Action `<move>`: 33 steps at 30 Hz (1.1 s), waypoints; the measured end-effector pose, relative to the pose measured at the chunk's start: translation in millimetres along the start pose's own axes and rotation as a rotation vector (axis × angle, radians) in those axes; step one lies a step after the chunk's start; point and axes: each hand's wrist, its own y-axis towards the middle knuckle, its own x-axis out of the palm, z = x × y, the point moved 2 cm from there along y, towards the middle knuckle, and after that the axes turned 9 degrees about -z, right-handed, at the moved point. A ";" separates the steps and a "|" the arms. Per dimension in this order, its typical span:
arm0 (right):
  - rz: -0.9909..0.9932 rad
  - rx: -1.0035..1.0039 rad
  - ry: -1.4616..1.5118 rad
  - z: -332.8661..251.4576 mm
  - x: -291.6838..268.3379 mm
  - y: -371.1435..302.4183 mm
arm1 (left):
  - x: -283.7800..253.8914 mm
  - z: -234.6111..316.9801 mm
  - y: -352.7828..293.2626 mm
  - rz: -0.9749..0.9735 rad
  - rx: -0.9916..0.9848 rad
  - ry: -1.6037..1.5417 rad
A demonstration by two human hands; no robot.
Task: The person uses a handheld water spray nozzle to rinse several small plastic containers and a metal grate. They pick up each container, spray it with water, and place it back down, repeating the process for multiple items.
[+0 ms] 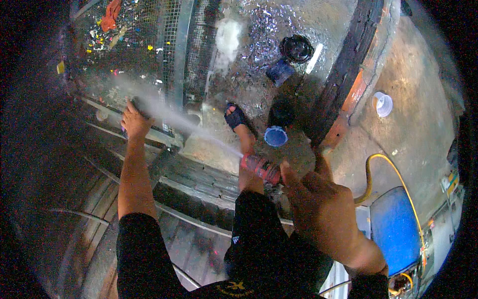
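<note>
My right hand [318,199] is closed around a red spray nozzle [261,168]. A white jet of water [194,123] shoots from its tip toward the upper left. My left hand [135,121] reaches out over the near edge of a metal mesh screen [169,55], its fingers closed on a small dark object [143,106]. The jet passes over that object and spreads into mist across the mesh. What the dark object is cannot be made out. A blue-rimmed container [275,136] stands just beyond the nozzle, beside my foot [240,124] in a dark sandal.
Small coloured scraps and an orange-red cloth-like piece [110,15] lie on the mesh. A black round part [297,48], a dark blue piece [280,73] and a white strip [313,59] rest on wet floor. Rightward are a white cup [383,104], yellow hose [369,179] and blue panel [397,231].
</note>
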 end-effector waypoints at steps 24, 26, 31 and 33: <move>0.018 -0.015 -0.076 -73.9 0.5 57.5 | 57.5 -42.2 20.9 -0.133 0.142 -0.340; 0.062 -0.047 -0.100 -74.5 6.3 57.4 | 42.0 -33.1 12.2 -0.185 0.089 -0.406; 0.011 -0.084 -0.085 -88.5 -6.2 46.8 | 73.2 -60.6 18.9 0.086 0.064 -0.093; -0.013 -0.065 -0.066 -91.2 -4.0 44.4 | 80.3 -57.3 20.7 0.088 0.027 -0.158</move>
